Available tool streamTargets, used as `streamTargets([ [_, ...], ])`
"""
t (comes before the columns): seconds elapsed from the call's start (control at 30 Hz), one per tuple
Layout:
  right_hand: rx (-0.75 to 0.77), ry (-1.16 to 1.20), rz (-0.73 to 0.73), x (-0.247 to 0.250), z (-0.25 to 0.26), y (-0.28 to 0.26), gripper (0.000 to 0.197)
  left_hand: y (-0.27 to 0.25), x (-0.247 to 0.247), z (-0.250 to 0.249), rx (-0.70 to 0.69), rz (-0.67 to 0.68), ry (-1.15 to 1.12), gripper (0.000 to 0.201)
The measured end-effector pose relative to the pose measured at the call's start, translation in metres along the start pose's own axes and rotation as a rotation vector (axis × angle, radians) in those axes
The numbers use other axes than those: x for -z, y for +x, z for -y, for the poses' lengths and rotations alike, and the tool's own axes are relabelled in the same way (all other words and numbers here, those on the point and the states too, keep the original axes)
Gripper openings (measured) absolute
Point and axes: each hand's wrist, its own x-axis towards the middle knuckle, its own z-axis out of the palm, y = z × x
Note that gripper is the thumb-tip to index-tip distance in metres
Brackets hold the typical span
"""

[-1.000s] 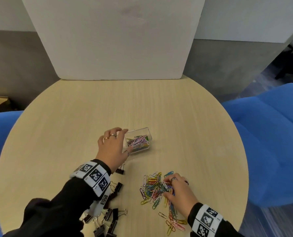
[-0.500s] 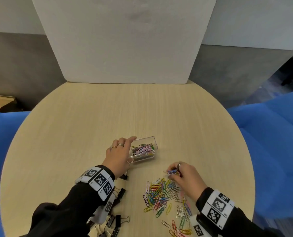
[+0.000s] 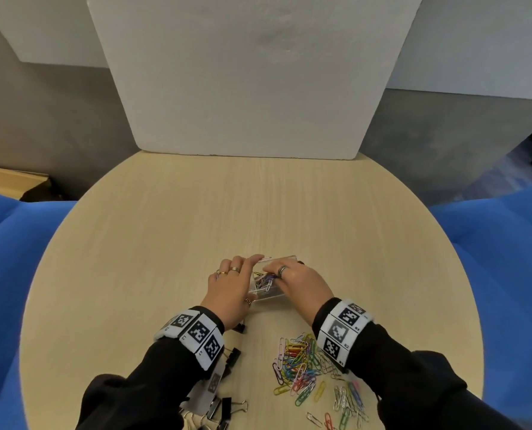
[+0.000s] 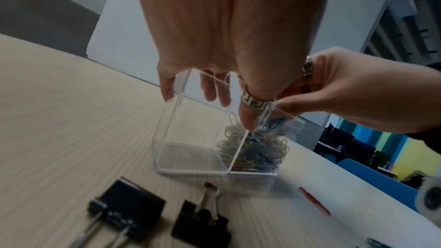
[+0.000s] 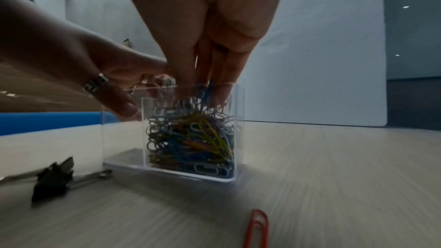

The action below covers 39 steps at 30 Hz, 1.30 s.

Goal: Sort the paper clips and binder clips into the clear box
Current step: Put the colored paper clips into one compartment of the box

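The clear box (image 3: 266, 294) stands mid-table, split by a divider. Its right compartment holds a heap of coloured paper clips (image 5: 190, 139); the left compartment (image 4: 188, 150) is bare. My left hand (image 3: 243, 280) grips the box, thumb on the near wall and fingers on the far wall. My right hand (image 3: 270, 271) hovers over the right compartment with bunched fingertips (image 5: 188, 86) pinching a few paper clips (image 5: 207, 90) at the rim. A loose pile of paper clips (image 3: 302, 364) lies near my right wrist. Black binder clips (image 3: 233, 355) lie under my left forearm.
More binder clips (image 4: 133, 206) sit just in front of the box. A single red paper clip (image 5: 257, 227) lies to the near right. A white board (image 3: 246, 76) stands at the round table's far edge (image 3: 258, 169). Blue chairs (image 3: 506, 259) flank both sides.
My right hand left the loose pile and moved up and left to the box, carrying a few clips. My left hand kept its hold on the box.
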Motion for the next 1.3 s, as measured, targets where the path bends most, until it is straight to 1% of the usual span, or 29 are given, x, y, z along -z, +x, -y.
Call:
streamTargets([
  [0.07,0.002,-0.014,-0.025,0.002,-0.002,-0.001,0.029,0.000,0.000,0.000,-0.005,-0.003,-0.003,0.074],
  [0.13,0.044,-0.077,-0.116,0.011,-0.003,-0.003,0.025,0.000,0.000,0.000,-0.008,-0.009,-0.002,0.073],
  [0.2,0.109,-0.190,-0.227,0.015,-0.007,-0.006,0.021,0.000,-0.001,0.001,-0.005,-0.012,-0.004,0.074],
  [0.23,0.133,-0.245,-0.242,0.015,-0.011,-0.006,0.022,0.000,-0.001,0.001,-0.003,-0.011,-0.006,0.074],
  [0.27,0.141,-0.320,-0.225,0.013,-0.016,-0.007,0.029,0.000,-0.001,0.000,-0.002,-0.011,-0.005,0.074],
  [0.33,0.115,-0.484,-0.130,0.006,-0.022,-0.010,0.046,-0.001,-0.001,0.000,-0.003,-0.010,-0.002,0.075],
  [0.4,0.122,-0.590,-0.061,0.000,-0.024,-0.014,0.047,0.000,-0.001,0.000,-0.003,-0.006,-0.002,0.075],
  [0.43,0.128,-0.615,-0.057,-0.002,-0.024,-0.015,0.046,0.000,-0.001,0.000,-0.003,-0.004,-0.001,0.076],
  [0.53,0.118,-0.639,-0.136,0.003,-0.024,-0.014,0.033,-0.001,0.000,-0.001,0.001,-0.002,-0.006,0.076],
  [0.57,0.125,-0.632,-0.172,0.004,-0.024,-0.013,0.031,-0.001,0.000,-0.001,0.000,-0.003,-0.004,0.076],
  [0.6,0.146,-0.613,-0.198,0.003,-0.023,-0.012,0.034,-0.001,0.000,-0.001,-0.001,-0.004,0.000,0.076],
  [0.67,0.205,-0.586,-0.187,-0.002,-0.016,-0.010,0.043,-0.001,0.000,-0.001,-0.001,-0.005,0.006,0.076],
  [0.73,0.234,-0.601,-0.149,-0.008,-0.011,-0.009,0.042,-0.001,0.000,-0.001,0.005,-0.006,0.005,0.076],
  [0.83,0.197,-0.641,-0.138,-0.010,-0.011,-0.008,0.033,-0.002,0.001,-0.002,0.002,-0.005,0.006,0.076],
  [0.93,0.165,-0.606,-0.184,-0.002,-0.018,-0.011,0.037,-0.001,0.000,-0.002,-0.001,-0.009,0.010,0.077],
  [1.03,0.147,-0.572,-0.240,0.008,-0.025,-0.017,0.026,-0.001,-0.001,-0.001,0.002,-0.021,0.006,0.077],
  [1.1,0.156,-0.593,-0.184,0.007,-0.029,-0.021,0.024,-0.001,-0.001,-0.001,0.003,-0.019,0.008,0.077],
  [1.17,0.143,-0.580,-0.126,0.002,-0.032,-0.024,0.027,-0.001,-0.001,-0.001,0.005,-0.017,0.018,0.077],
  [1.23,0.113,-0.518,-0.128,0.000,-0.033,-0.023,0.026,-0.001,-0.001,-0.001,0.007,-0.020,0.017,0.077],
  [1.3,0.095,-0.481,-0.171,0.001,-0.031,-0.019,0.023,-0.002,0.000,-0.002,0.005,-0.016,0.020,0.077],
])
